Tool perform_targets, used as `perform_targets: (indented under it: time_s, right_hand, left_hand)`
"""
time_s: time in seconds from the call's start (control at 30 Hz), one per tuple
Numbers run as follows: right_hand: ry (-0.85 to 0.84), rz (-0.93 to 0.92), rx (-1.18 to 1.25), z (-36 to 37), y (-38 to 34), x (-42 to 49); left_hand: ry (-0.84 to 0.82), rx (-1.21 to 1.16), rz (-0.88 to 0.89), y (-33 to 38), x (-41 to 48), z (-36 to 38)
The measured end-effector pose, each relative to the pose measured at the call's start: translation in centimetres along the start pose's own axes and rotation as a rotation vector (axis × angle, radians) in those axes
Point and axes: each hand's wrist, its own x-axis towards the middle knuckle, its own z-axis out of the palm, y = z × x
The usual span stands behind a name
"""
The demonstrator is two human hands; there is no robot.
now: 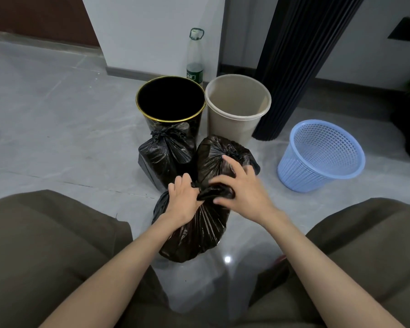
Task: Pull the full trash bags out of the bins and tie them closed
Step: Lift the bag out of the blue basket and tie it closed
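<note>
Three black trash bags stand on the grey floor. The nearest bag (pixel 194 235) sits between my knees; my left hand (pixel 184 202) grips its gathered neck, and my right hand (pixel 242 188) pinches the twisted top end of the same bag. Behind it stand two knotted bags, one on the left (pixel 165 155) and one on the right (pixel 213 157). Further back are a black bin with a gold rim (pixel 171 100), a beige bin (pixel 237 102) and a blue mesh basket (pixel 320 155) tilted to the right; all three hold no bag.
A plastic bottle (pixel 195 58) stands against the white wall behind the bins. A black ribbed column (pixel 294 67) rises right of the beige bin. My knees in olive trousers (pixel 45 245) fill both lower corners. A dark plant is at the far right edge.
</note>
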Motion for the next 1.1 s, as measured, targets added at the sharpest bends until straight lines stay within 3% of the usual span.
perform_targets:
  time_s: [0.07, 0.2, 0.27, 0.33, 0.5, 0.67, 0.77, 0.93, 1.1]
  right_hand:
    - [0.115, -0.020, -0.046, 0.0, -0.1, 0.4]
    - [0.215, 0.172, 0.596, -0.5, -0.2, 1.2]
    - [0.208, 0.278, 0.804, -0.8, -0.2, 1.3]
    - [0.182, 0.331, 0.774, -0.7, 0.0, 1.3]
    - [0.176, 0.336, 0.371, -0.6, 1.1, 1.3]
    - [-0.164, 0.331, 0.177, 0.2, 2.4, 0.8]
    - [-0.259, 0.236, 0.061, 0.7, 3.0, 0.4]
    - [-0.103, 0.254, 0.226, 0.9, 3.0, 1.3]
    - [-0.187, 0.499, 0.512, 1.5, 2.4, 0.7]
  left_hand:
    - [-0.016, 0.008, 0.004, 0.0, 0.0, 0.2]
    - [-0.033, -0.041, 0.013, 0.1, 0.3, 0.1]
    - [-0.043, -0.054, 0.037, 0.1, 0.3, 0.1]
    - [-0.041, -0.061, 0.039, 0.0, 0.2, 0.3]
    - [-0.036, -0.077, -0.010, 0.2, 0.3, 0.2]
    - [-0.033, 0.011, -0.078, 0.7, 0.1, 0.1]
    - [-0.030, 0.057, -0.144, 0.3, 0.0, 0.3]
    - [-0.034, 0.020, -0.155, 0.5, 0.0, 0.4]
    - [-0.086, 0.025, -0.127, 0.5, -0.1, 0.3]
